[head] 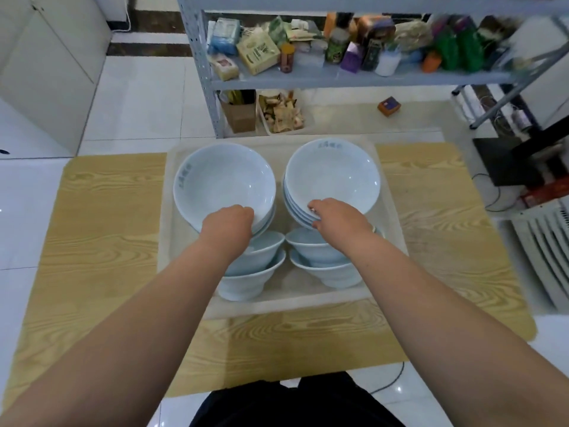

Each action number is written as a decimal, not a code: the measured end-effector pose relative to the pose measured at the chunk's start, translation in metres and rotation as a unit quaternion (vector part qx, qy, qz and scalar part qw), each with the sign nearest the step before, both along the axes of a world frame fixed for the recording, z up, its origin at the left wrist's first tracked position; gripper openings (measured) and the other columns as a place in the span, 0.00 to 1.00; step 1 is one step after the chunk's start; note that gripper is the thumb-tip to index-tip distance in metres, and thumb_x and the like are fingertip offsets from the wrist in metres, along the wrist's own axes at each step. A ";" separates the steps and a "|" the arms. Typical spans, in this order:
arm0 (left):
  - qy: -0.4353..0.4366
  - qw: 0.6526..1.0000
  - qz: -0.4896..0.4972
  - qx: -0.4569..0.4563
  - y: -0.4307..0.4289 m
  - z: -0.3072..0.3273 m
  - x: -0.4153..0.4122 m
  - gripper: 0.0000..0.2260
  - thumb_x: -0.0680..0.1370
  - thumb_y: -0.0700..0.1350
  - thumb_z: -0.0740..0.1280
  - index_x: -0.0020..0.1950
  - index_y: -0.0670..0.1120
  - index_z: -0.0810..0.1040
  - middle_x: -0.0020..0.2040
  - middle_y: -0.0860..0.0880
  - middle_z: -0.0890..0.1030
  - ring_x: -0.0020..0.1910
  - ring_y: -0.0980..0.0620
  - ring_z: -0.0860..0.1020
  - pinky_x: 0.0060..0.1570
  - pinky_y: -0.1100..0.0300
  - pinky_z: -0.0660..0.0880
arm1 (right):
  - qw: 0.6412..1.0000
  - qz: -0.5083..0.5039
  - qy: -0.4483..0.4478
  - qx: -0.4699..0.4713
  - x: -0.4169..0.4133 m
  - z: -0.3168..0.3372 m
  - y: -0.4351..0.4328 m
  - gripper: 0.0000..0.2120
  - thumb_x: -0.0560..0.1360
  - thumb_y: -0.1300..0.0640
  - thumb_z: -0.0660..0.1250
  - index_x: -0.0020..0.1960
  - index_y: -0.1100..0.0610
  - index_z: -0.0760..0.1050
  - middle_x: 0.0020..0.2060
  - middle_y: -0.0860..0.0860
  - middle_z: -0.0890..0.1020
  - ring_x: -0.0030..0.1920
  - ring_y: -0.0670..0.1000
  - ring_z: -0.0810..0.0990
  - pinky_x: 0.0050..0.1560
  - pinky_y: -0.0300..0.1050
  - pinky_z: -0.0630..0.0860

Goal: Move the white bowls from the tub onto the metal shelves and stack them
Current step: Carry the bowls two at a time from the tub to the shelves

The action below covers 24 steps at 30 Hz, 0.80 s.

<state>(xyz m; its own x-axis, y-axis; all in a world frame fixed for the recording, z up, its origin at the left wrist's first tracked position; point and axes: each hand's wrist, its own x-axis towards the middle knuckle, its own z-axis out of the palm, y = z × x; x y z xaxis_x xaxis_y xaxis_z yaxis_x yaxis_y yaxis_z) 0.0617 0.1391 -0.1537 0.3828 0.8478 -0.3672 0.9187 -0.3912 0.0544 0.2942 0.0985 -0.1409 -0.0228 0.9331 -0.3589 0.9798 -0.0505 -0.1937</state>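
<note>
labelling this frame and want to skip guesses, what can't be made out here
Head view only:
- Left hand fingers: tucked behind its own knuckles at the left bowl stack rim.
- Small bowls at the front of the tub: count hidden by both forearms.
- Blue print on the right bowl stack: too small to read.
- Shelf goods at right: motion-blurred.
- Metal shelves: top tier cut by the upper edge.

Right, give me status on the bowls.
Left hand grips the near rim of the left stack; right hand grips the right stack. Both stacks sit in the tub. Metal shelf ahead crowded with packets and bottles.
</note>
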 end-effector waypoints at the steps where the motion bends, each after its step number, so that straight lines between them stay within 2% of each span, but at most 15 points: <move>1: 0.005 1.000 -0.001 -0.002 0.000 0.002 0.000 0.09 0.77 0.43 0.64 0.57 0.49 0.76 0.49 0.49 0.77 0.48 0.45 0.78 0.44 0.52 0.77 | 1.000 0.001 0.007 0.004 0.002 0.002 0.000 0.14 0.79 0.56 0.62 0.64 0.53 0.73 0.57 0.56 0.78 0.54 0.60 0.78 0.54 0.56 0.77; 4: 0.007 1.000 0.002 0.009 -0.006 0.013 -0.002 0.12 0.77 0.38 0.63 0.58 0.48 0.77 0.51 0.48 0.79 0.51 0.45 0.78 0.50 0.52 0.77 | 0.999 0.021 0.018 0.042 0.012 0.006 -0.002 0.12 0.80 0.57 0.60 0.63 0.51 0.74 0.53 0.54 0.78 0.51 0.59 0.78 0.49 0.54 0.77; 7: -0.007 0.997 0.034 0.064 -0.022 0.027 -0.007 0.16 0.77 0.36 0.61 0.61 0.49 0.77 0.53 0.49 0.80 0.53 0.45 0.79 0.50 0.53 0.77 | 0.993 0.060 0.019 0.104 0.023 0.010 -0.009 0.13 0.79 0.60 0.59 0.61 0.50 0.75 0.52 0.52 0.79 0.49 0.57 0.79 0.46 0.50 0.76; 10: 0.007 0.992 0.051 0.111 -0.038 0.043 -0.003 0.18 0.75 0.33 0.59 0.59 0.50 0.75 0.49 0.49 0.79 0.48 0.45 0.80 0.41 0.53 0.76 | 0.981 0.120 -0.002 0.150 0.034 0.013 -0.018 0.12 0.78 0.63 0.60 0.59 0.54 0.75 0.50 0.53 0.81 0.48 0.58 0.79 0.43 0.48 0.68; 14: 0.008 0.981 0.072 0.182 -0.058 0.073 0.001 0.15 0.71 0.32 0.60 0.53 0.48 0.75 0.41 0.49 0.77 0.39 0.44 0.78 0.31 0.55 0.68 | 0.959 0.134 0.033 0.250 0.048 0.021 -0.025 0.13 0.72 0.67 0.65 0.54 0.58 0.79 0.42 0.55 0.84 0.41 0.61 0.81 0.42 0.51 0.73; 18: -0.008 0.958 0.097 0.269 -0.108 0.105 -0.004 0.18 0.68 0.31 0.67 0.54 0.47 0.79 0.39 0.47 0.81 0.35 0.41 0.78 0.29 0.59 0.63 | 0.918 0.178 0.099 0.339 0.042 0.034 -0.043 0.13 0.71 0.67 0.67 0.53 0.58 0.81 0.39 0.53 0.84 0.39 0.57 0.80 0.42 0.50 0.74; 21: -0.017 0.941 0.167 0.293 -0.157 0.127 -0.015 0.17 0.70 0.31 0.68 0.53 0.48 0.79 0.39 0.48 0.81 0.34 0.41 0.77 0.29 0.61 0.62 | 0.886 0.218 0.140 0.384 0.026 0.047 -0.059 0.15 0.70 0.67 0.67 0.55 0.58 0.80 0.42 0.53 0.83 0.42 0.57 0.80 0.45 0.50 0.73; 24: -0.018 0.917 0.266 0.297 -0.211 0.137 -0.030 0.16 0.69 0.30 0.67 0.50 0.49 0.80 0.35 0.50 0.77 0.31 0.43 0.69 0.27 0.62 0.56 | 0.865 0.262 0.166 0.395 -0.001 0.062 -0.076 0.16 0.71 0.66 0.64 0.57 0.58 0.79 0.44 0.53 0.83 0.45 0.57 0.80 0.49 0.51 0.73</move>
<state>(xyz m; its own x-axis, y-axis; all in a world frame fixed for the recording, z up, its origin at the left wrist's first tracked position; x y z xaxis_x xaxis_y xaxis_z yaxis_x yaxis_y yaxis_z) 0.0318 -0.0720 -0.0165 -0.1393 0.9645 0.2244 0.9900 0.1406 0.0104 0.2937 0.0227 -0.0787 -0.4970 0.7141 0.4930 0.7114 0.6606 -0.2397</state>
